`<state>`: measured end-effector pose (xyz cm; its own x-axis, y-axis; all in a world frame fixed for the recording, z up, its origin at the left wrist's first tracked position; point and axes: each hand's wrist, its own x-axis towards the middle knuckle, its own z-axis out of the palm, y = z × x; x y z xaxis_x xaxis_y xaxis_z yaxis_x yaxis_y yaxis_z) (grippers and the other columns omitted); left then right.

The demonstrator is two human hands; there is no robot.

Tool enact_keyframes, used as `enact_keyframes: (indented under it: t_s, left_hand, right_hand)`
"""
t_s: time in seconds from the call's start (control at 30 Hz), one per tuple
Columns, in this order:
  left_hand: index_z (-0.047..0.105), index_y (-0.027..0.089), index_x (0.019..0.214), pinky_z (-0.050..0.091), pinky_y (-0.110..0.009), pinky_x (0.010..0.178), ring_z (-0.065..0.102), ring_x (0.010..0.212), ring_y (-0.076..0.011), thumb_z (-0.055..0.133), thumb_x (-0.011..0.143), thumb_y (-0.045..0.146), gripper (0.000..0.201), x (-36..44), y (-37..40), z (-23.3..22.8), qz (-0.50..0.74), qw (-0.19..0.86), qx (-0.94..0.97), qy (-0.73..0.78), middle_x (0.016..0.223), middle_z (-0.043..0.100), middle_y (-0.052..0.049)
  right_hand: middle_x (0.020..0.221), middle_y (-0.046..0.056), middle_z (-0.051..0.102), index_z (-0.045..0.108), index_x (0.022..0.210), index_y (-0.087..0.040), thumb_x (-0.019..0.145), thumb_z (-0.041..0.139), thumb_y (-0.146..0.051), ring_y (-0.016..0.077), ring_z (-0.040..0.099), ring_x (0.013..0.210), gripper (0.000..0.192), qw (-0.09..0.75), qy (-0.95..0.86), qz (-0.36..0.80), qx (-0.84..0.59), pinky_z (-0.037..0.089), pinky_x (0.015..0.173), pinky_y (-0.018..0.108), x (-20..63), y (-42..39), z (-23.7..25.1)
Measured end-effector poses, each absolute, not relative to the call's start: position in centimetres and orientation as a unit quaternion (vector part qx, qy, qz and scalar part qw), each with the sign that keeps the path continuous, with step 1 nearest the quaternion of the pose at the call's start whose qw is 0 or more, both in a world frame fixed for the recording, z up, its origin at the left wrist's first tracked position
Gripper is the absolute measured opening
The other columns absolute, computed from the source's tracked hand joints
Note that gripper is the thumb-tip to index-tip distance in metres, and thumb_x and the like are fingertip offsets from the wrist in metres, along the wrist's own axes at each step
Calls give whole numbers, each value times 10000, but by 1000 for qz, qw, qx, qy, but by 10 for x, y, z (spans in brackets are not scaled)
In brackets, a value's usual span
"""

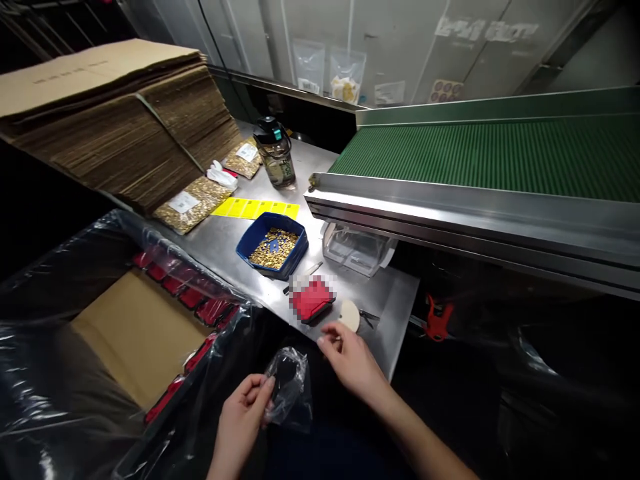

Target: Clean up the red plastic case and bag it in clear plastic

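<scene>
My left hand (245, 407) pinches the edge of a clear plastic bag (295, 400) between thumb and fingers, in front of the table's near edge. The bag hangs crumpled, and I see nothing in it. My right hand (353, 357) is to the right of the bag and apart from it. Its fingers are loosely curled with the thumb a little apart, and nothing shows between them. Just beyond it lie a round cream-coloured disc or roll (350, 316) and a dark pair of scissors or snips (369, 316). A red case with black edges (314, 300), partly blurred out, sits on the table.
A blue tray (245, 250) holds small gold pieces. Yellow labels (255, 209), gold-filled bags (193, 203) and a water bottle (277, 160) stand behind. Left is a plastic-lined box (50, 373) with red packs, below stacked cardboard (135, 127). A green conveyor (475, 160) runs right.
</scene>
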<state>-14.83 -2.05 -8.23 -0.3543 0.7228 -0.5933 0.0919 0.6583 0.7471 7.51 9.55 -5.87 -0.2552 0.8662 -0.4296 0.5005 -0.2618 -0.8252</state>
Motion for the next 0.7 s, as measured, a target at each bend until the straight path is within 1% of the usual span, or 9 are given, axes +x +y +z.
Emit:
enact_keyframes:
  t_s: [0.1, 0.17, 0.27, 0.33, 0.37, 0.47, 0.57, 0.63, 0.7]
  left_hand:
    - [708, 192, 847, 375, -229, 517, 493, 542, -150, 689, 810, 695, 505, -161, -23, -81, 301, 431, 340, 780, 586, 571, 27]
    - [742, 197, 863, 373, -240, 555, 509, 588, -167, 652, 853, 669, 480, -164, -23, -80, 287, 395, 378, 787, 607, 577, 19]
    - [774, 205, 902, 354, -249, 572, 497, 603, -170, 601, 909, 630, 459, -161, -19, -78, 264, 376, 410, 788, 643, 601, 14]
    - [780, 210, 936, 346, -250, 578, 498, 609, -170, 579, 934, 609, 447, -157, -15, -77, 258, 377, 421, 784, 660, 616, 14]
    - [779, 210, 937, 340, -251, 577, 500, 607, -170, 567, 942, 604, 447, -155, -13, -77, 256, 377, 425, 782, 657, 617, 14]
    - [745, 195, 800, 310, -253, 551, 499, 575, -166, 543, 954, 598, 476, -148, -6, -80, 252, 386, 424, 779, 599, 595, 13]
    - [642, 188, 627, 280, -255, 529, 485, 527, -153, 511, 968, 602, 552, -142, 1, -86, 235, 397, 428, 777, 535, 567, 12]
    - [600, 186, 580, 261, -256, 523, 474, 511, -148, 497, 971, 604, 582, -137, 5, -90, 221, 400, 435, 776, 510, 547, 12]
    - [578, 182, 550, 238, -258, 516, 458, 505, -144, 482, 971, 594, 597, -133, 10, -95, 211, 404, 448, 769, 497, 520, 13]
  right_hand:
    - [1367, 159, 610, 559, 1363, -190, 1005, 504, -362, 291, 592, 1241, 401, 191, -604, 430, -643, 438, 1050, 416, 60, 136, -56]
    - [1378, 190, 594, 583, 1345, -165, 967, 573, -369, 334, 528, 1309, 430, 176, -617, 401, -654, 406, 1062, 430, 58, 164, -59]
    - [992, 124, 732, 716, 980, -165, 862, 706, -345, 301, 661, 1015, 215, 126, -635, 429, -630, 471, 881, 372, 62, 192, -70]
    - [772, 55, 713, 685, 794, -178, 837, 724, -346, 239, 670, 793, 178, 105, -637, 463, -608, 471, 741, 319, 68, 194, -77]
    - [725, 33, 701, 667, 769, -181, 840, 718, -360, 214, 658, 727, 199, 104, -635, 479, -598, 463, 693, 298, 72, 189, -78]
    - [754, 20, 716, 647, 864, -186, 899, 647, -445, 188, 662, 697, 262, 135, -619, 515, -577, 474, 654, 270, 88, 160, -71]
    - [947, 65, 750, 608, 1061, -193, 981, 521, -521, 210, 708, 862, 349, 205, -587, 542, -566, 531, 787, 295, 100, 116, -54]
    - [1081, 81, 744, 574, 1186, -213, 996, 528, -524, 223, 709, 973, 368, 279, -534, 588, -539, 538, 877, 313, 102, 85, -45]
    - [1133, 67, 732, 578, 1221, -242, 981, 606, -474, 230, 698, 1025, 335, 318, -495, 631, -505, 529, 915, 315, 101, 57, -42]
